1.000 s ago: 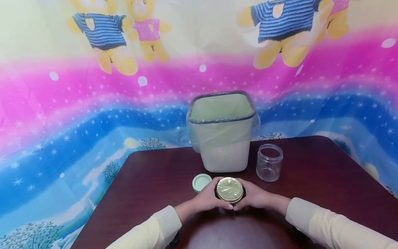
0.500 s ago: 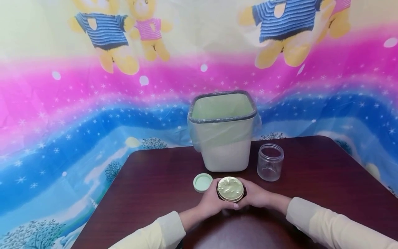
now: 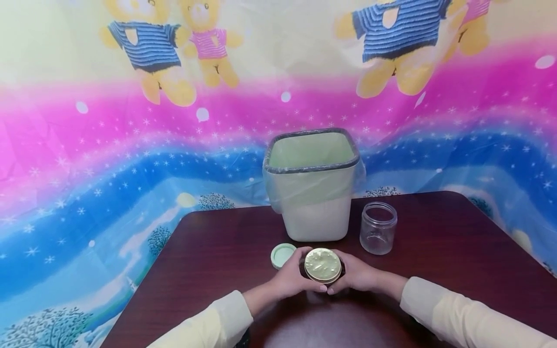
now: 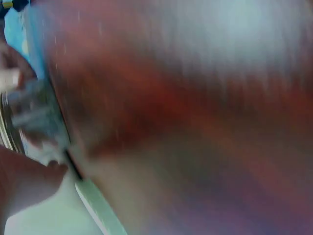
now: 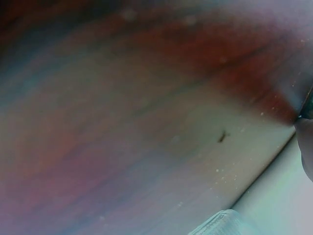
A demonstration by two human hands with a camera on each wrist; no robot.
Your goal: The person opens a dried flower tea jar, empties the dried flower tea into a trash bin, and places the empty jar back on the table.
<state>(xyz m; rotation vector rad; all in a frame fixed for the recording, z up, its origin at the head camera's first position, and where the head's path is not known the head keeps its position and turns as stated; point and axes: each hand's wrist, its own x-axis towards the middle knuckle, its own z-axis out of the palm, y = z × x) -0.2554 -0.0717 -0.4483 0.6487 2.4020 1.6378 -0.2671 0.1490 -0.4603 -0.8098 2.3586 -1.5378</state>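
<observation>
A round jar (image 3: 323,265) with a gold foil seal over its top stands between my hands at the near middle of the table in the head view. My left hand (image 3: 289,276) grips it from the left and my right hand (image 3: 357,273) from the right, with the thumbs close together at the front. The palms cover most of the jar's sides. At the left edge of the left wrist view, the jar's see-through side (image 4: 39,110) shows between both hands. Only a bit of my right hand (image 5: 305,147) appears in the right wrist view.
Behind the hands stands a white bin (image 3: 317,217) lined with a clear bag. To its right is an open clear jar (image 3: 377,232). A pale green lid (image 3: 283,255) lies beside my left hand on the dark red table (image 3: 217,251). A printed cloth (image 3: 130,169) hangs behind.
My left hand swung forward and right around the jar half a second ago, then came back left. The jar and my right hand stay almost in place.
</observation>
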